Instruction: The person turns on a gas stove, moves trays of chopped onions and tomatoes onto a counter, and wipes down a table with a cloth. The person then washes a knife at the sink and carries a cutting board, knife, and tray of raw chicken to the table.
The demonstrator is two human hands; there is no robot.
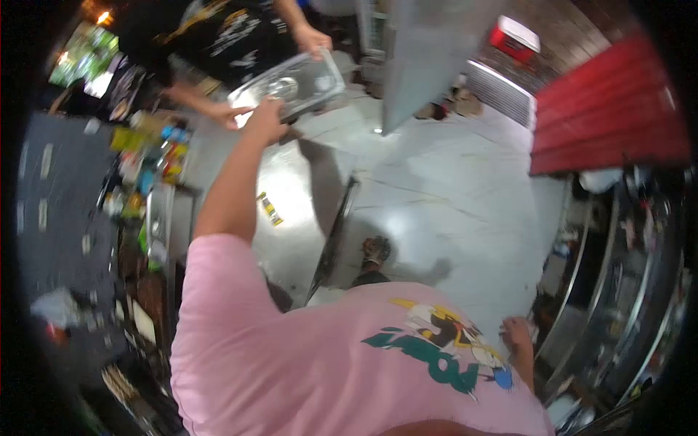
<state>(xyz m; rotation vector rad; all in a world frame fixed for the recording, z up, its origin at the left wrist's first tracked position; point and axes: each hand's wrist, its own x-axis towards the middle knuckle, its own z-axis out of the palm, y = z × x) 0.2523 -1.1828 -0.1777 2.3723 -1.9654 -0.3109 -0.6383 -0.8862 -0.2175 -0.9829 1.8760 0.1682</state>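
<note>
Shelves (595, 291) stand at the right. A metal worktop (302, 218) lies ahead. At its far end, a co-worker's hands (311, 38) hold a metal tray (320, 86) at opposite ends. The left hand (269, 120) overlaps the tray's near side; the right hand (518, 336) hangs beside the shelves. Cannot tell whether either hand's fingers are clamped or apart. A yellow label (270, 209) marks the worktop.

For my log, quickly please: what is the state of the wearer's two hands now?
Left hand: at the rectangular metal pan; grip cannot be told.
Right hand: lowered; whether it holds anything cannot be told.
</note>
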